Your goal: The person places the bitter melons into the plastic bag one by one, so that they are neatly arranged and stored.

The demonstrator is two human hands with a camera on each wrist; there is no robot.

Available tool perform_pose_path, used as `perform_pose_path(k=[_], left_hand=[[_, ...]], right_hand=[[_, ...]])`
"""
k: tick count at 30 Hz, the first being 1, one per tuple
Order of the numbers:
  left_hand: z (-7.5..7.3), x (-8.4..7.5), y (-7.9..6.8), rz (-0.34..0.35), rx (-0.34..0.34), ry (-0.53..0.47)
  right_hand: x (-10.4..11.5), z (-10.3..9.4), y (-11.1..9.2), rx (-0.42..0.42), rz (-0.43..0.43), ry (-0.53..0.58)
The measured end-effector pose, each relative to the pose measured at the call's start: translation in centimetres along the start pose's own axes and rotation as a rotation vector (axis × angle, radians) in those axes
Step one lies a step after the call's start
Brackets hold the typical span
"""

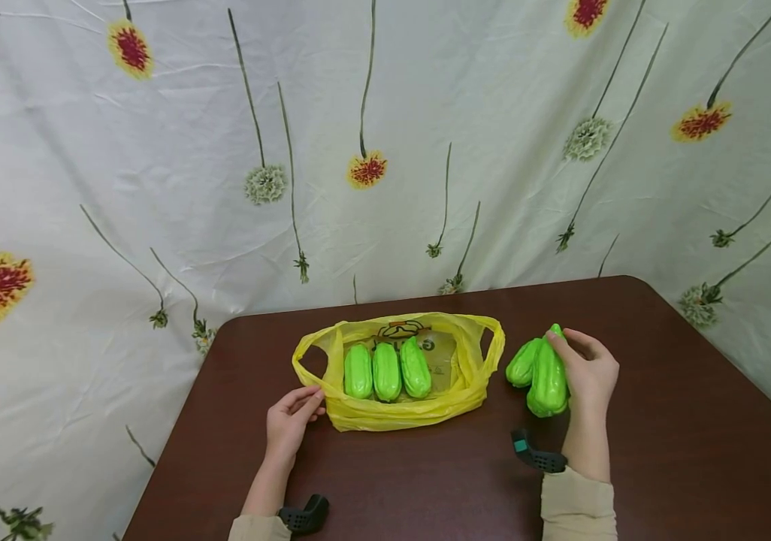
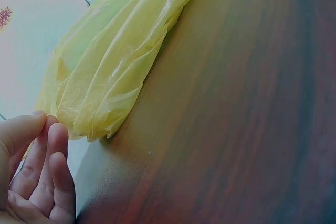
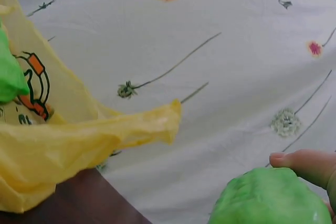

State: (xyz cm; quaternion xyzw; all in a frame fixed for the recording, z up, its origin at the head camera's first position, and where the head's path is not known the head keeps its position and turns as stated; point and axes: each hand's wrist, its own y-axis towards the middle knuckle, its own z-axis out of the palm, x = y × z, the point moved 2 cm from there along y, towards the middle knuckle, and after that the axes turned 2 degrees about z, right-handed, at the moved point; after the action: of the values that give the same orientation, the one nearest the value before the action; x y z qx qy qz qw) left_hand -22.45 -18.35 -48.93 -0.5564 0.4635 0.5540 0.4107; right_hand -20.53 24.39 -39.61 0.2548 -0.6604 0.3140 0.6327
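Observation:
A yellow plastic bag [image 1: 402, 415] lies opened on the table, with three bright green, glossy, gourd-shaped pieces [image 1: 386, 372] side by side inside. At its left front edge, my left hand [image 1: 293, 421] pinches the bag's film between thumb and fingertips; the left wrist view shows the same pinch on the yellow plastic [image 2: 110, 61]. Right of the bag, my right hand [image 1: 588, 372] grips a green gourd-shaped piece [image 1: 548, 382] near its narrow upper end, tip upward. Another green piece [image 1: 523, 364] sits just behind it, partly covered. In the right wrist view, the held piece [image 3: 270, 200] shows below the thumb.
The dark brown table [image 1: 439, 481] has rounded far corners. A white cloth with printed flowers [image 1: 318, 225] hangs behind it. The bag's right handle loop [image 1: 496, 346] stands up between the bag's contents and the right hand.

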Motion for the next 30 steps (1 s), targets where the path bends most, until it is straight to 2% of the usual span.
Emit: perform_pose_path(k=[8, 15, 22, 30], left_hand=[[-0.1, 0.0, 0.0, 0.0, 0.0, -0.004], [0.0, -0.1, 0.0, 0.014, 0.0, 0.007], [0.0, 0.2, 0.2, 0.027, -0.01, 0.006], [0.0, -0.1, 0.0, 0.01, -0.003, 0.004]], right_hand=[[0.8, 1.4, -1.0, 0.042, -0.061, 0.045], [1.3, 3.1, -2.1, 0.098, -0.102, 0.037], [1.4, 5.3, -2.9, 0.191, -0.132, 0.053], [1.6, 8.4, -3.3, 0.305, -0.224, 0.048]])
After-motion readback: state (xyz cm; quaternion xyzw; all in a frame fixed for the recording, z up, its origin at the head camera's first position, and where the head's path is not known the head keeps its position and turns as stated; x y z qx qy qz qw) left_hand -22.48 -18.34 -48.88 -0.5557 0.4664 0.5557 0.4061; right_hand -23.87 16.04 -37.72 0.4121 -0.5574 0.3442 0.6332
